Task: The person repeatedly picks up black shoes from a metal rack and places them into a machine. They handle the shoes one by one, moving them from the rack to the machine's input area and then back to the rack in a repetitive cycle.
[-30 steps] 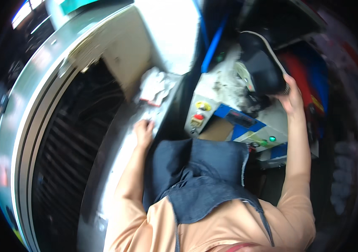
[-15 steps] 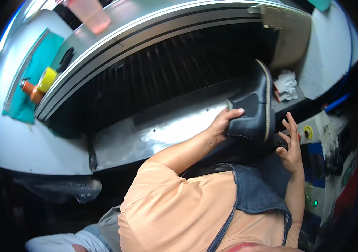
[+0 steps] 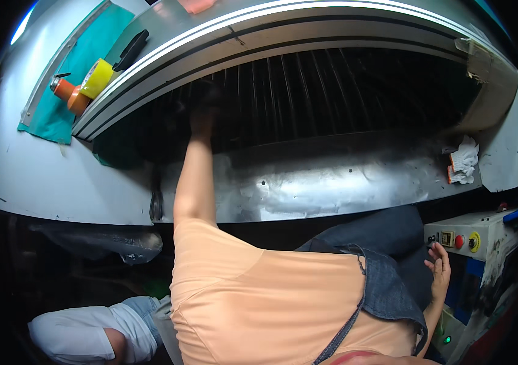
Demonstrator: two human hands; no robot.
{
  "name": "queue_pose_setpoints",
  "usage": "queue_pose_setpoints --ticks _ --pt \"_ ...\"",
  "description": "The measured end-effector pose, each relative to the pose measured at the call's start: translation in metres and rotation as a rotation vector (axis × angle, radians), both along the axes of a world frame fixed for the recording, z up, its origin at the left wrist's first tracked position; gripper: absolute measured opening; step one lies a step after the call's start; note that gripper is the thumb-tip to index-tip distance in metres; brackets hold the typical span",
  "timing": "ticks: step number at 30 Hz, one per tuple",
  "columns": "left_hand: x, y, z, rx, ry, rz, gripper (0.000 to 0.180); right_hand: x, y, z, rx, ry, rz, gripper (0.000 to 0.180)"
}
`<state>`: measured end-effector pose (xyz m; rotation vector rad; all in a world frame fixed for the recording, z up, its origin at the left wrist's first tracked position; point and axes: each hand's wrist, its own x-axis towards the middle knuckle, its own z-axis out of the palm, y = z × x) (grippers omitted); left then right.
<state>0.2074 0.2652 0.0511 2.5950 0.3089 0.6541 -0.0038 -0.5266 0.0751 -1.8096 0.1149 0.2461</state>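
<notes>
My left arm reaches far into the dark opening of the machine, and my left hand [image 3: 203,118] is mostly lost in shadow there. A dark shape at its fingers is the black boot [image 3: 210,96]; its outline is hard to make out. My right hand [image 3: 439,266] hangs low on the right beside the control box [image 3: 489,234], fingers loosely bent and apart, with nothing in them. Dark strips [image 3: 307,91] hang inside the opening, behind a smooth metal ledge [image 3: 301,188].
White gloves with orange cuffs [image 3: 464,161] lie at the ledge's right end, near a cardboard flap [image 3: 493,97]. Left of the opening are a yellow tape roll [image 3: 96,78], an orange tool [image 3: 70,94] and teal cloth [image 3: 49,118]. Another person [image 3: 82,331] is at lower left.
My left hand has carried the boot from the right of the ledge leftward and deep into the dark opening. My right hand has dropped lower, and the view has shifted.
</notes>
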Motion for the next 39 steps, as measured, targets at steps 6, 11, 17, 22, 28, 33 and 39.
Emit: queue_pose_setpoints --ticks 6,11,17,22,28,33,39 --pt "0.063 0.033 -0.049 0.323 0.337 0.445 0.056 0.014 0.033 -0.001 -0.013 0.012 0.043 0.055" --pt "0.051 0.045 -0.058 0.976 0.275 0.349 0.052 -0.008 0.029 0.001 -0.026 -0.003 -0.039 0.05" --pt "0.044 -0.098 0.01 0.691 -0.127 0.06 0.036 -0.045 -0.003 -0.006 -0.138 -0.047 -0.265 0.036" --pt "0.046 -0.254 -0.054 0.22 -0.268 -0.44 0.022 -0.066 -0.034 -0.019 -0.316 -0.166 -0.422 0.032" --pt "0.024 -0.435 -0.055 -0.058 0.11 -0.731 0.024 -0.109 -0.059 -0.077 -0.266 -0.288 -0.772 0.025" --pt "0.007 -0.483 -0.063 0.107 0.057 -0.747 0.024 -0.114 -0.043 -0.049 -0.404 -0.391 -0.837 0.026" --pt "0.009 -0.481 -0.071 0.17 0.002 -0.777 0.02 -0.134 -0.049 -0.056 -0.357 -0.516 -0.896 0.034"
